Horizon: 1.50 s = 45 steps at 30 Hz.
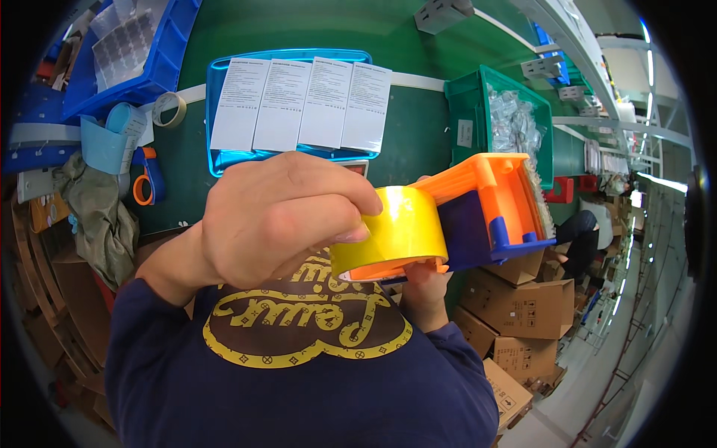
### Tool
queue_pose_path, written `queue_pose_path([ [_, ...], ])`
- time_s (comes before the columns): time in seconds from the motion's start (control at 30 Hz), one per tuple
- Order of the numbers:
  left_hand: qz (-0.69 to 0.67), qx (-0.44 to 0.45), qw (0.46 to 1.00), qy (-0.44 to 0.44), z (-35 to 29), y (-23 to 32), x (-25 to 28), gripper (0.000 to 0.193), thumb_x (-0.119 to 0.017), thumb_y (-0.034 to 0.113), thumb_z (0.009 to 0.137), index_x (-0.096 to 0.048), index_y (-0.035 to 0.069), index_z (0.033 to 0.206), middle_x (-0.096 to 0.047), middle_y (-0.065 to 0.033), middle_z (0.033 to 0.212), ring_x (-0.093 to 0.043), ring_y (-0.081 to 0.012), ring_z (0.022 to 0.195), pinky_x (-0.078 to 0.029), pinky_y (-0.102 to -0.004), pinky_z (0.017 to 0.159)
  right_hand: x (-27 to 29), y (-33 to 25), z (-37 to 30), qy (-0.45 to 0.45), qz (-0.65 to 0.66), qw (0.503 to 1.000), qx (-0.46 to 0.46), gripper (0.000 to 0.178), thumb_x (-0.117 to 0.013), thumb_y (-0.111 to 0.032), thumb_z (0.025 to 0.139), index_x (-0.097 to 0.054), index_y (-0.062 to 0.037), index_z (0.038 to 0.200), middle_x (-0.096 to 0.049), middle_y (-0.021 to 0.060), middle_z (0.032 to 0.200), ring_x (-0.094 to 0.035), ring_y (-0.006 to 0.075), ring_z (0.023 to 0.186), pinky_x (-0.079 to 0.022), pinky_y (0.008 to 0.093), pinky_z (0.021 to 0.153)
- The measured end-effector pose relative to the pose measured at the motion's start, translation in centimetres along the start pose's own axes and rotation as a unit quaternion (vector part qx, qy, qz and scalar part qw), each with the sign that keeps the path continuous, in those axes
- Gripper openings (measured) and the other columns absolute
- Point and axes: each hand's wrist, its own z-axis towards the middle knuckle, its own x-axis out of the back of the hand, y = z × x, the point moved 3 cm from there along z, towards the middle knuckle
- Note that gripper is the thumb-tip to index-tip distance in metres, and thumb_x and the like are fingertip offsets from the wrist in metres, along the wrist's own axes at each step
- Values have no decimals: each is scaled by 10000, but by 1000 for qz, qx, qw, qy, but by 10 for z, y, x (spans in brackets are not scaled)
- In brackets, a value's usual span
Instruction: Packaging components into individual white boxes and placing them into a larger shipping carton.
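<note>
In front of my chest, a tape dispenser (499,201) with an orange and dark blue body holds a roll of yellow packing tape (407,228). My left hand (287,213) is closed, its thumb and fingers pinched against the tape's left side; a lifted tape end cannot be made out. Beneath the roll, my right hand (427,287) grips the dispenser, and most of its fingers are hidden behind it. Just beyond my hands, several white printed boxes (280,104) lie side by side in a shiny blue tray (216,160).
A green bin (463,104) of clear plastic pieces stands at the right on the green table. Left are a blue crate (160,71), a beige tape roll (169,110) and another orange-and-blue dispenser (148,178). Cardboard boxes (515,306) are stacked at lower right.
</note>
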Motion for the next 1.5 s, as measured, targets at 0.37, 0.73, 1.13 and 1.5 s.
queue_pose_path([
  [0.37, -109, 69, 985, 114, -10, -6, -14, 227, -688, -15, 849, -525, 28, 1001, -677, -136, 886, -662, -217, 731, -541, -284, 620, -8, -10, 17, -124, 163, 963, 176, 870, -899, -372, 668, -367, -122, 1310, -466, 44, 1061, -529, 181, 912, -484, 410, 832],
  [0.73, -164, 168, 969, 74, -11, -2, -12, 170, -651, -31, 878, -536, 5, 997, -657, -136, 933, -663, -193, 759, -532, -276, 716, -15, -19, 25, -110, 159, 959, 208, 750, -937, -323, 595, -492, -54, 1135, -555, 47, 868, -591, 160, 773, -549, 393, 822],
  [1.13, -148, 174, 967, -112, 4, -3, -2, 727, -878, 398, 622, -589, 0, 1158, -584, -98, 1041, -563, -200, 928, -459, -323, 819, 7, -19, 21, -172, -96, 967, 160, 807, -892, -368, 653, -445, -62, 1251, -500, 71, 1055, -514, 190, 949, -469, 357, 883],
  [1.5, 27, 89, 983, -156, 4, 5, 3, 221, -773, 53, 728, -614, 28, 879, -590, -73, 907, -600, -252, 786, -501, -341, 679, 15, -2, 16, -100, -158, 971, 149, 936, -947, -270, 548, -391, 53, 1229, -606, 157, 1150, -663, 187, 936, -550, 302, 788],
])
